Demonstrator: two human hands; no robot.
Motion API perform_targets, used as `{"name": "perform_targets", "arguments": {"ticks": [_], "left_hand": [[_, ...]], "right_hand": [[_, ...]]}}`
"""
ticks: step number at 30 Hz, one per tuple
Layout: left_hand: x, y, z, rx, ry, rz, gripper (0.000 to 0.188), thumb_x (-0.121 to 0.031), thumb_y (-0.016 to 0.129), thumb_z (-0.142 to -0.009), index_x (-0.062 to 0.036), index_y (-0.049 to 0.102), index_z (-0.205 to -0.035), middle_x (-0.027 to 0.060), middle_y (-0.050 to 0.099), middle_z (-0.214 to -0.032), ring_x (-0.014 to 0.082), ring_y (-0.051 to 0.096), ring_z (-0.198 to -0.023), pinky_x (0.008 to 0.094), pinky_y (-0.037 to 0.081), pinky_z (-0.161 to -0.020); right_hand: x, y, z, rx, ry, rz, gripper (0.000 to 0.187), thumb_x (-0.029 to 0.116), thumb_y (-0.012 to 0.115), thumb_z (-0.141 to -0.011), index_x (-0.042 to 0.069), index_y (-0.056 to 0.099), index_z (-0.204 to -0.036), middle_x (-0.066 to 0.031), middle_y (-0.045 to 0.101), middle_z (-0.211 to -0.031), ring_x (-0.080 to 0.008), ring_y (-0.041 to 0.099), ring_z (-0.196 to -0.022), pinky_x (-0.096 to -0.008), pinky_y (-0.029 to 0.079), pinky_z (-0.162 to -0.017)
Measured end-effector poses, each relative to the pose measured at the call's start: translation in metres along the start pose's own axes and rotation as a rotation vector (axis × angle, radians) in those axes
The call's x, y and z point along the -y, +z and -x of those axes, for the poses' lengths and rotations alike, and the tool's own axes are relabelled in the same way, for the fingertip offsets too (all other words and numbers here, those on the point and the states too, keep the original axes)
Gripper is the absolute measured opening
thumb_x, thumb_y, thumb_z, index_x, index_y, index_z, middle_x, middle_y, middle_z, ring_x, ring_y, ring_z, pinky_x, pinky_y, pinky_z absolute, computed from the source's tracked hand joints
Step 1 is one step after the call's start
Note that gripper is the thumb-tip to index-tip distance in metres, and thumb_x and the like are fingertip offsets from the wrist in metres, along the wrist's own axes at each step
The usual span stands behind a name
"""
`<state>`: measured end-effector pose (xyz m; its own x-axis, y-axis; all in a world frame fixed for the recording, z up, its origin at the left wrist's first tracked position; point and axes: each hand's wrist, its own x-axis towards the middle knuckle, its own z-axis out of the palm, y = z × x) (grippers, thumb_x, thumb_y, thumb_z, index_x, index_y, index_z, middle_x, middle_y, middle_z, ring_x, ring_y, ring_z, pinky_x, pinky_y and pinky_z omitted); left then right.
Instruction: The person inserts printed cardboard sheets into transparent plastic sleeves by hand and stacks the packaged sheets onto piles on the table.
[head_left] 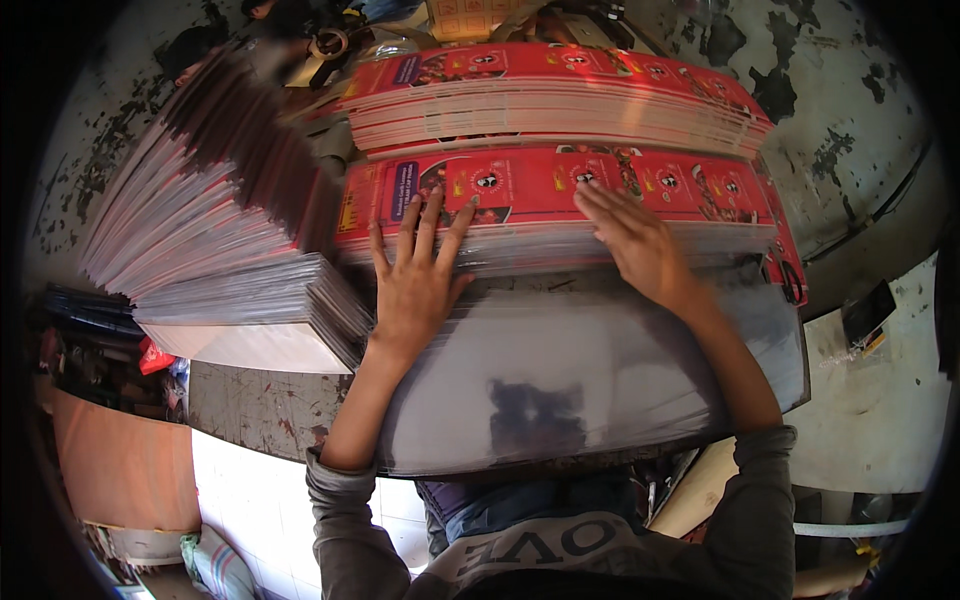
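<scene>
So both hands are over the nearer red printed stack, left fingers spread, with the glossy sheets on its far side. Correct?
One slip: the glossy sheets lie on the near side of the nearer red printed stack, per the head view. Left hand, fingers spread, and right hand are over that stack, as stated.

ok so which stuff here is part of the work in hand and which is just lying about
In the work, it seems:
- near red printed stack, under left hand and right hand
- glossy plastic-looking sheets beneath the forearms

Lying about, probably:
- black flat object
- striped sack
</scene>
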<state>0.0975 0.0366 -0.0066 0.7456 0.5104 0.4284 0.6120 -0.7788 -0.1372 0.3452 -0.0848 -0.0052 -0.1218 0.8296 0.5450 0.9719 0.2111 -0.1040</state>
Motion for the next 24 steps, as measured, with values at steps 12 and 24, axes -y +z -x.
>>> {"name": "perform_targets", "arguments": {"ticks": [12,24], "left_hand": [[0.022,-0.036,0.002,-0.147,-0.001,0.671,0.047,-0.01,0.062,-0.077,-0.0074,0.047,-0.121,0.0159,0.044,-0.127,0.0299,0.052,-0.108,0.035,0.044,-0.089],[0.021,-0.027,0.013,-0.505,0.509,0.204,0.03,-0.003,0.06,-0.061,-0.0041,0.062,-0.091,-0.0014,0.056,-0.063,0.0093,0.053,-0.051,0.0224,0.045,-0.049]], "right_hand": [[0.037,-0.02,-0.02,-0.081,-0.081,-0.159,0.018,0.02,0.066,-0.076,0.005,0.058,-0.074,-0.0098,0.06,-0.071,-0.0184,0.06,-0.061,-0.0266,0.047,-0.051],[-0.088,0.0,-0.129,-0.455,-0.081,0.598,0.054,0.049,0.055,-0.079,0.002,0.056,-0.107,-0.0181,0.058,-0.104,-0.029,0.06,-0.086,-0.0362,0.048,-0.074]]}}
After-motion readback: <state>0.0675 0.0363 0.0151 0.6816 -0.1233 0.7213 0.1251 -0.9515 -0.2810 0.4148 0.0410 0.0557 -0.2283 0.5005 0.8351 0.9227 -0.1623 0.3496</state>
